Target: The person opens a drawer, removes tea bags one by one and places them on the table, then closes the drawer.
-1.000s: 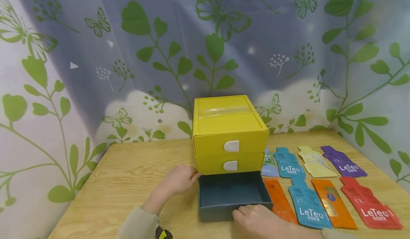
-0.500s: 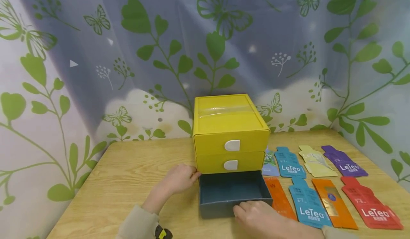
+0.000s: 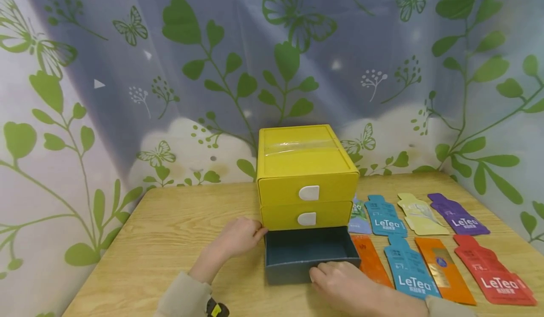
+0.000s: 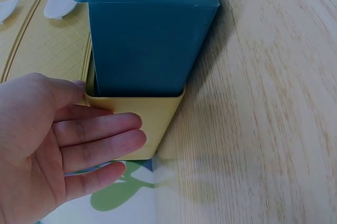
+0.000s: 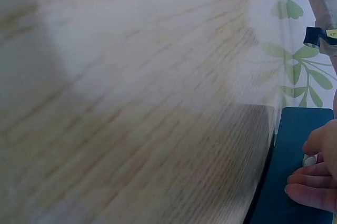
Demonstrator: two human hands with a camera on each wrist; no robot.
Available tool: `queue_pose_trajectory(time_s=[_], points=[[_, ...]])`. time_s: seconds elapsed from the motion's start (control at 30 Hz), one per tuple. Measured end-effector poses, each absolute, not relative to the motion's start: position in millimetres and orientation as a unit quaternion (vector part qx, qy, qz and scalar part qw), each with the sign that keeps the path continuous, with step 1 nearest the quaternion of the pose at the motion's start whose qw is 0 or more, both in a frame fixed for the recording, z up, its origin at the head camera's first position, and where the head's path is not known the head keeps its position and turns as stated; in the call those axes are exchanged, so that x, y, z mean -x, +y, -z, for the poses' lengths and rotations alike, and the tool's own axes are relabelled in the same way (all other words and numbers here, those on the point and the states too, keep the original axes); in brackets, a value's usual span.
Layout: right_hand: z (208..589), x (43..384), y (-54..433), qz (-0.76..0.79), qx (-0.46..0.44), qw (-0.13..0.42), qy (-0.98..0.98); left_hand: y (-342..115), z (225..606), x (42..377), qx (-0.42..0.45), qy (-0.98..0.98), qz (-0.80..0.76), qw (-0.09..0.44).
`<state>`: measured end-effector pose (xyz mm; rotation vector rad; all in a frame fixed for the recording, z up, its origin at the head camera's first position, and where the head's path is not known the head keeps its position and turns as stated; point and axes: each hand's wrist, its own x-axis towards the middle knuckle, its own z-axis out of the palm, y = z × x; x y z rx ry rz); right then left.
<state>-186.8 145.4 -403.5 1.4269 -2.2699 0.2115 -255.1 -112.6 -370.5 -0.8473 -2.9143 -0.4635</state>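
A yellow cabinet of small drawers (image 3: 303, 166) stands at the middle of the table, its two upper drawers closed. Below them the dark blue bottom drawer (image 3: 286, 274) sticks out, nothing lying on its visible floor. My right hand (image 3: 342, 284) is at this drawer's front; in the right wrist view its thumb and fingers pinch the white handle (image 5: 310, 161). On the left, my left hand (image 3: 239, 235) touches the cabinet's lower front corner. The left wrist view shows its thumb at the front edge and its other fingers (image 4: 100, 150), mostly straight, along the yellow side.
Flat pouches lie right of the cabinet: blue (image 3: 410, 269), red (image 3: 493, 272), purple (image 3: 461, 215), pale yellow (image 3: 422, 215) and orange (image 3: 446, 269). Another orange packet (image 3: 371, 260) is close beside the drawer. A leaf-patterned curtain (image 3: 212, 95) hangs behind the wooden table (image 3: 178, 222).
The bottom drawer has slid a little further into the cabinet, my right hand staying at its front. My left hand has kept its place at the corner.
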Motion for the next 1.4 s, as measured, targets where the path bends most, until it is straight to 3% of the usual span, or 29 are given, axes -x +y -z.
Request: queue_pose_trajectory(time_s=[1.4], points=[[403.6,208.4,142.3,-0.064,-0.483,0.241,-0.840,-111.1,370.0,254.7,0.280,-0.947,0.153,0.032]])
